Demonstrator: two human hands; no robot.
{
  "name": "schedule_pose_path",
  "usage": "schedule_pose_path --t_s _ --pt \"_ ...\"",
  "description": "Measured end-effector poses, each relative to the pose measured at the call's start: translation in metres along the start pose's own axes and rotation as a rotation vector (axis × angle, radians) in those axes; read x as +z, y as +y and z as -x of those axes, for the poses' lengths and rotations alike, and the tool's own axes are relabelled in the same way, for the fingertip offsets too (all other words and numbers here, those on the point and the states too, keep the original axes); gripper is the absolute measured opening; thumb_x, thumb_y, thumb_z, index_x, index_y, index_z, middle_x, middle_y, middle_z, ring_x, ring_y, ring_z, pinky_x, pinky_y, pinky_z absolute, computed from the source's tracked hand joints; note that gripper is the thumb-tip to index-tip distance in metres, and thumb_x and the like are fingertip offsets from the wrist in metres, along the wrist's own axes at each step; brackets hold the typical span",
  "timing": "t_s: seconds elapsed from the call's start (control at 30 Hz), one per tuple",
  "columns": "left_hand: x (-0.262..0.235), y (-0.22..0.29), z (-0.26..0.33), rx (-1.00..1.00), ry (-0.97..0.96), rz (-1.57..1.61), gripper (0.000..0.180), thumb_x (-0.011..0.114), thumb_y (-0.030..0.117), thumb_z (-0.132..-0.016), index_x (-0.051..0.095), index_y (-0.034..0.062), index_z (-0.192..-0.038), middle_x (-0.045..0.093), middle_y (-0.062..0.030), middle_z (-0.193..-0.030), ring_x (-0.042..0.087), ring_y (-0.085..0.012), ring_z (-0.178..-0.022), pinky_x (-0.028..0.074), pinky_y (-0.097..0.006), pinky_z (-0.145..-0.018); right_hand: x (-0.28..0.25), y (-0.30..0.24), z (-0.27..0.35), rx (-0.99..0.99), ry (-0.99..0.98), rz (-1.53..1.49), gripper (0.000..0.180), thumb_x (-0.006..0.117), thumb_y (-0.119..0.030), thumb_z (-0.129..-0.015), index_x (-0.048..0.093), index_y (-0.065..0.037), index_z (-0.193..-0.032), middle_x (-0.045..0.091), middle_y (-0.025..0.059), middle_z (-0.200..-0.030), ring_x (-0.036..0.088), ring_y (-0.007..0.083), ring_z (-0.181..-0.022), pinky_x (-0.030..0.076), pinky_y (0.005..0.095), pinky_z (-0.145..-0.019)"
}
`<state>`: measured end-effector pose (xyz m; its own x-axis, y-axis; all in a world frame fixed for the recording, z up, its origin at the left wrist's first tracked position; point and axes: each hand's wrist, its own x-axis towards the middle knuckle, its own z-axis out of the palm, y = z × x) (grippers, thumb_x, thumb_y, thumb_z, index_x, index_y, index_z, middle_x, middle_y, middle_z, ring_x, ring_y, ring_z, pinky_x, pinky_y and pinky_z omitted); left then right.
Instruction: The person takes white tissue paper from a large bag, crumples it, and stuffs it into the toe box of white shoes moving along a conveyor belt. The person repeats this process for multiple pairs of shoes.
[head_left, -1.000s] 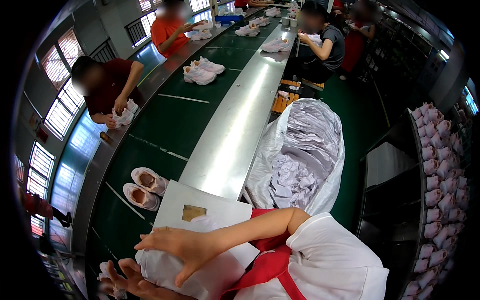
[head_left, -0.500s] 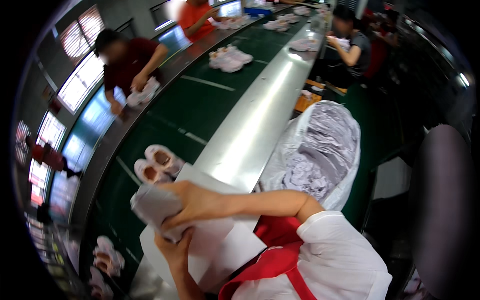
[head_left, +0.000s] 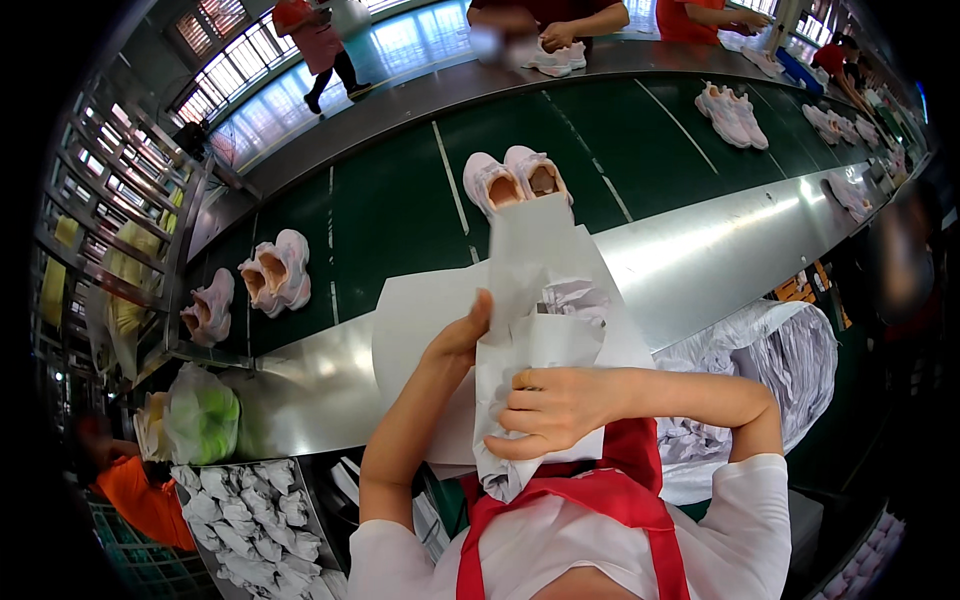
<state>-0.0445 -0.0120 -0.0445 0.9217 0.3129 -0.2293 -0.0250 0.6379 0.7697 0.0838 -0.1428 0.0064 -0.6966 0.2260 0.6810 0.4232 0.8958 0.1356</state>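
Observation:
A white paper sheet (head_left: pixel 515 250), partly folded and crumpled into a bundle, is between my hands in front of my chest. My right hand (head_left: pixel 550 408) closes its fingers round the lower, crumpled part. At the sheet's left edge, my left hand (head_left: pixel 462 335) grips with the thumb showing; its other fingers are hidden behind the paper. Some greyish wadding (head_left: pixel 575 300) pokes out of a fold. Under the bundle, larger white sheets (head_left: pixel 415 310) lie on the metal ledge. Just beyond, a pair of pale pink shoes (head_left: pixel 495 185) stands on the green conveyor belt (head_left: pixel 385 220).
More pale shoes (head_left: pixel 275 272) stand on the belt to the left and far right. A white sack of crumpled paper (head_left: pixel 740 380) is at my right. Lower left, a bin holds several paper wads (head_left: pixel 255 520). Co-workers handle shoes (head_left: pixel 555 60) across the belt.
My view has swung left. The paper bundle now stands lengthwise before my chest, with its sheet partly opened out; my right hand has moved down it, and my left hand to its left edge.

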Motion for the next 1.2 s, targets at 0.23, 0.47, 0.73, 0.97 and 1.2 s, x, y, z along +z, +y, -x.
schedule_pose_path --t_s 0.23,0.47,0.73,0.97,1.2 --pt "0.024 -0.006 -0.038 0.077 -0.261 -0.061 0.083 0.076 0.041 -0.073 0.036 0.0018 -0.135 0.053 -0.0144 -0.121 0.052 -0.0221 -0.113 0.041 -0.033 -0.096 -0.004 0.013 -0.003 -0.001 -0.192 -0.215 0.023 0.055 -0.012 -0.075 0.053 -0.01 -0.098 0.046 0.0021 -0.07 0.054 0.0174 -0.064 0.044 0.0304 -0.056" --pt "0.021 -0.028 -0.046 0.181 0.1 -0.125 0.056 0.056 0.051 -0.088 0.048 0.0061 -0.12 0.059 -0.0071 -0.103 0.057 -0.015 -0.099 0.048 -0.03 -0.085 -0.017 0.017 0.012 0.92 0.359 -0.409 0.051 0.078 -0.002 -0.061 0.056 -0.007 -0.106 0.061 0.0037 -0.09 0.062 0.0188 -0.083 0.049 0.0286 -0.074" --pt "0.016 0.009 -0.026 0.491 0.125 -0.568 0.069 0.055 0.056 -0.086 0.047 0.003 -0.129 0.057 -0.0127 -0.119 0.053 -0.0215 -0.113 0.044 -0.034 -0.094 -0.02 0.048 0.016 1.425 0.262 -0.49 0.064 0.078 -0.021 -0.071 0.043 -0.002 -0.121 0.054 0.0159 -0.11 0.055 0.027 -0.103 0.044 0.0351 -0.09" --pt "0.03 0.018 -0.027 0.657 0.503 -0.486 0.04 0.069 0.021 -0.085 0.053 0.0003 -0.115 0.062 -0.0076 -0.104 0.059 -0.0133 -0.094 0.048 -0.027 -0.08 0.003 0.035 0.009 1.169 0.04 0.266 0.092 0.081 -0.025 -0.065 0.029 -0.003 -0.137 0.046 0.0179 -0.122 0.047 0.0331 -0.115 0.045 0.0389 -0.089" --pt "0.016 0.014 -0.025 0.69 0.657 -0.265 0.039 0.056 0.037 -0.092 0.055 0.0005 -0.106 0.061 -0.0064 -0.093 0.058 -0.0136 -0.087 0.046 -0.025 -0.077 0.021 0.042 -0.005 1.36 0.049 -0.309 0.085 0.074 -0.023 -0.067 0.028 -0.001 -0.136 0.048 0.02 -0.124 0.056 0.0342 -0.107 0.045 0.0381 -0.09"
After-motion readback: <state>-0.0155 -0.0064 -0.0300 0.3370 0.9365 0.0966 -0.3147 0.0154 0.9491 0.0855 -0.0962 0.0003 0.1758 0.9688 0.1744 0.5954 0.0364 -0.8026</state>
